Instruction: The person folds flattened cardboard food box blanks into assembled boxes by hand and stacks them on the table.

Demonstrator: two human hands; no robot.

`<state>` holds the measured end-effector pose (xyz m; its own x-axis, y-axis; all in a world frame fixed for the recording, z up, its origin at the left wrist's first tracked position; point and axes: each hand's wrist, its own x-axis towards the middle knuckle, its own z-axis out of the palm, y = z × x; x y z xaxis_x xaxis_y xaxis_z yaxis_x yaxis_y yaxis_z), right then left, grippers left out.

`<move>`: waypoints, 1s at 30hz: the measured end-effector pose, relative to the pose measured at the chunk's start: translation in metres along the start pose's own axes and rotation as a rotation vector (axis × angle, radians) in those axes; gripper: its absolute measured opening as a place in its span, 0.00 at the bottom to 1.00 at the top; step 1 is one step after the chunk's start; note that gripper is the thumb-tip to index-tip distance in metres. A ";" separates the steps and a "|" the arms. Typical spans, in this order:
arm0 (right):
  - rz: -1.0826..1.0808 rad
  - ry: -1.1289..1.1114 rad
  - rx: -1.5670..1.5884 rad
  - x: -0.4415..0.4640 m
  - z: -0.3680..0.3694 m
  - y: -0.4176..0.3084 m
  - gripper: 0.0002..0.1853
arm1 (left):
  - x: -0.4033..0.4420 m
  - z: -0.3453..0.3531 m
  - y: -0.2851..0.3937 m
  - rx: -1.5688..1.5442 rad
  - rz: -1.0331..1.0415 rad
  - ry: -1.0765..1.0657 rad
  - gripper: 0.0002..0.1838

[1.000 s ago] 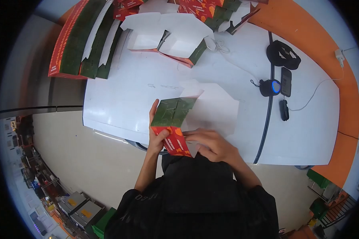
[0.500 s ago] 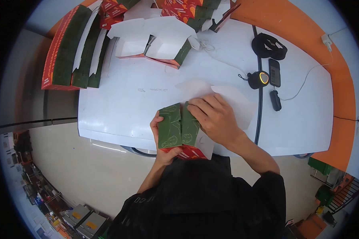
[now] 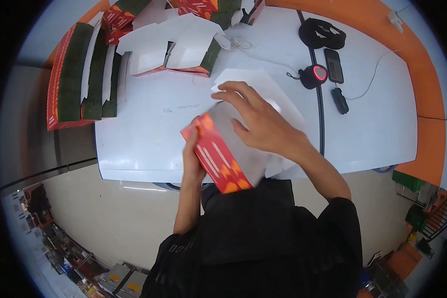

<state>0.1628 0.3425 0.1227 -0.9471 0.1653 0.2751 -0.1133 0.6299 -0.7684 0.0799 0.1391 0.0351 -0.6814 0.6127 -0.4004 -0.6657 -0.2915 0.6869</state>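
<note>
A cardboard food box [image 3: 218, 158], red and orange outside and white inside, is tilted over the table's near edge. My left hand [image 3: 192, 154] grips its left side, thumb near the top corner. Above the box's open white part, my right hand [image 3: 256, 116] has its fingers apart and curved, with nothing held. White flaps [image 3: 263, 89] spread out beyond and beneath the right hand. Whether the right fingertips touch the cardboard I cannot tell.
On the white table [image 3: 144, 134], an opened box [image 3: 188, 54] stands at the back, with stacked boxes [image 3: 74, 74] to its left. A round speaker [image 3: 313, 77], a phone [image 3: 334, 64], a black strap-like item [image 3: 323, 34] and a small black device [image 3: 339, 101] lie right.
The box has turned from its green faces to a red side. My right hand has let go and opened above it, while the left keeps hold. The speaker's light went from yellow to red.
</note>
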 end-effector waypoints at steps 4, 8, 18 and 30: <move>0.026 -0.638 0.028 -0.029 -0.034 0.004 0.37 | 0.036 -0.030 0.017 -0.091 -0.113 0.071 0.31; -0.031 -0.617 -0.359 -0.041 0.011 0.027 0.22 | 0.043 -0.042 0.013 -0.115 -0.171 0.085 0.32; -0.102 -0.509 -0.313 -0.055 0.034 0.070 0.13 | -0.015 -0.069 -0.049 -0.049 -0.300 -0.057 0.38; 0.003 -0.276 0.019 -0.075 0.066 0.074 0.15 | -0.004 -0.047 -0.025 0.001 -0.235 -0.114 0.36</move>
<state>0.2057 0.3270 0.0072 -0.9931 -0.0471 0.1070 -0.1132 0.6146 -0.7807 0.0853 0.1091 -0.0095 -0.4689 0.7426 -0.4782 -0.8015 -0.1302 0.5837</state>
